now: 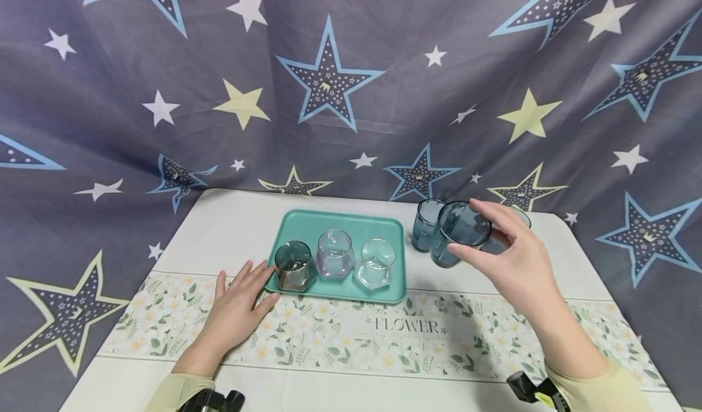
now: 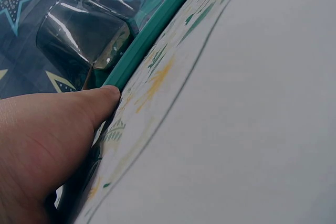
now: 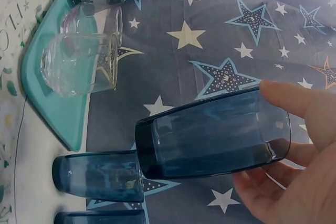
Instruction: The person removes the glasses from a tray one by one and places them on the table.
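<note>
My right hand [image 1: 512,256] grips a blue glass tumbler [image 1: 451,247] near its rim, thumb on one side and fingers on the other. In the right wrist view the tumbler [image 3: 210,135] is held up off the table. Another blue tumbler [image 1: 422,232] stands just beyond it, and a further one is partly hidden behind my hand. My left hand [image 1: 233,311] lies with spread fingers at the near left corner of a green tray [image 1: 342,217], the thumb [image 2: 107,98] touching its edge. On the tray stand a smoky grey glass [image 1: 294,269], a pinkish glass [image 1: 335,256] and a clear glass [image 1: 376,266].
The white table [image 1: 230,229] carries a floral printed band [image 1: 351,339] marked FLOWER across its middle. Behind it hangs a dark curtain with stars [image 1: 384,125], close to the table's back edge. The blue tumblers stand right of the tray.
</note>
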`<control>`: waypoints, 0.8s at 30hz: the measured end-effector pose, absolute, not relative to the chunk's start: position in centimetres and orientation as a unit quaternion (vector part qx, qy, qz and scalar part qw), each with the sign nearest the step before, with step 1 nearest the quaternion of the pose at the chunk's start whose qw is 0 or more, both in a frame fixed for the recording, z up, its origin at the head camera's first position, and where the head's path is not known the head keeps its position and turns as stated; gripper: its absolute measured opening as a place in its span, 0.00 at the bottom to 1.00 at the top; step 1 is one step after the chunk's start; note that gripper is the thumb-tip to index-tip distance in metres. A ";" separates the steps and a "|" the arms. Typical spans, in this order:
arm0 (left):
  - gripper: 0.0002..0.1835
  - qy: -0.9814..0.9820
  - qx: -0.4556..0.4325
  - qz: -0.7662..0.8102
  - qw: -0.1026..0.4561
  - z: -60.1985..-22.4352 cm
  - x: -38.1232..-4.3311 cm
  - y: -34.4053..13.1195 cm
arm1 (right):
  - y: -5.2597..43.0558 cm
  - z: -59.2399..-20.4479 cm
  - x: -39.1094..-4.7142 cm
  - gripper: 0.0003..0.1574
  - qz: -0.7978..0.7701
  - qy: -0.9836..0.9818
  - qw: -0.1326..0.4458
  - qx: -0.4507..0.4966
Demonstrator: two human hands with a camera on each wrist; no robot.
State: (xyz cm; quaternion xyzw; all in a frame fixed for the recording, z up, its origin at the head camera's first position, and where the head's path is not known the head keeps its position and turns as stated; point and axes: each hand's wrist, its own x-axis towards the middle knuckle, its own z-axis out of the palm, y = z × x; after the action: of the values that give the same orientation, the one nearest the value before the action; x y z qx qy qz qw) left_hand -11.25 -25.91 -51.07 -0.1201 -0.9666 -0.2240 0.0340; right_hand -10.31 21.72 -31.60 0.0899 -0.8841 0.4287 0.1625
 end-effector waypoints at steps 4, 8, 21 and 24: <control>0.36 -0.965 -0.122 -0.227 0.040 -51.0 -11.3 -25.8 | 22.1 -31.7 -10.1 0.51 0.426 -0.886 0.160 0.090; 0.36 -0.965 -0.124 -0.228 0.042 -50.9 -11.3 -25.7 | 22.4 -31.7 -10.0 0.51 0.423 -0.888 0.162 0.083; 0.36 -0.965 -0.125 -0.226 0.050 -50.9 -11.2 -25.8 | 22.8 -32.2 -10.1 0.51 0.424 -0.889 0.155 0.070; 0.36 -0.965 -0.124 -0.226 0.046 -50.9 -11.2 -25.8 | 22.9 -32.4 -10.2 0.51 0.427 -0.889 0.151 0.070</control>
State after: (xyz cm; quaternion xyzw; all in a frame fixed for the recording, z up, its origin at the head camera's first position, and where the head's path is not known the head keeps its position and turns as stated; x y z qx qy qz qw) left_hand -11.25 -25.83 -50.90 -0.1243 -0.9650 -0.2262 0.0456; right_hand -10.21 22.91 -32.44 0.0695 -0.8887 0.4272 0.1515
